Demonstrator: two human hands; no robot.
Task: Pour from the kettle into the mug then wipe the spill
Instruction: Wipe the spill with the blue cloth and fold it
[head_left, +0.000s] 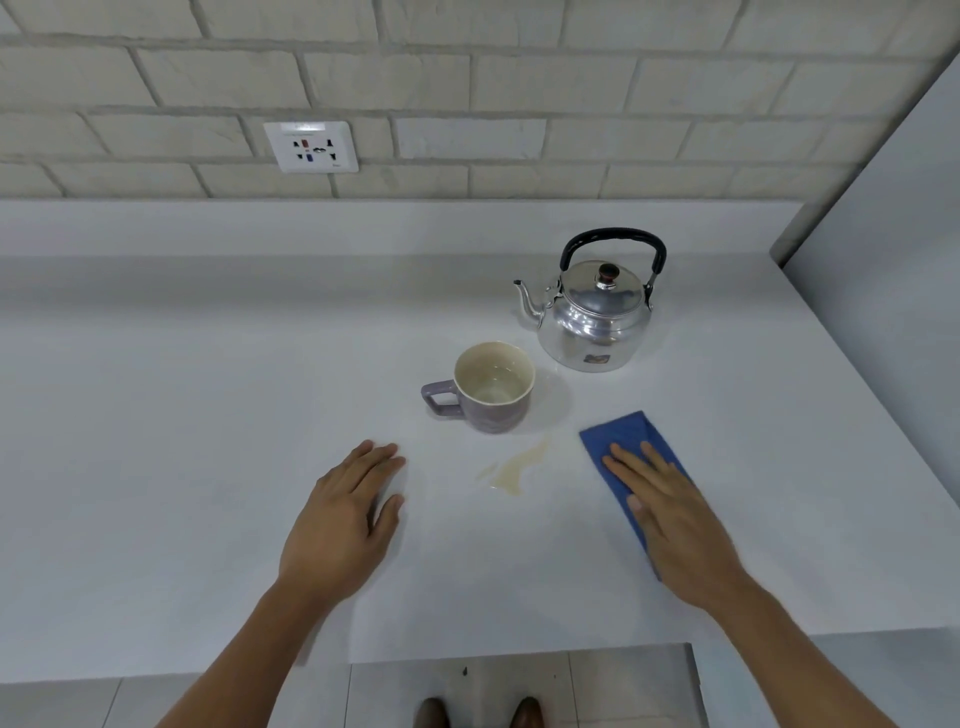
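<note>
A shiny steel kettle (597, 317) with a black handle stands upright on the white counter, spout pointing left. In front of it sits a purple mug (491, 387) with a cream inside, a little liquid in it and its handle to the left. A thin yellowish spill (514, 467) lies on the counter just in front of the mug. To the right of the spill lies a blue cloth (626, 441). My right hand (670, 514) rests flat on the cloth, fingers spread. My left hand (348, 514) lies flat on the bare counter, left of the spill, holding nothing.
The white counter (208, 415) runs to a brick-pattern wall with a power socket (310, 146). A white side panel (883, 260) bounds the right. The counter's front edge has a cut-out, with floor tiles and two shoes (480, 712) below.
</note>
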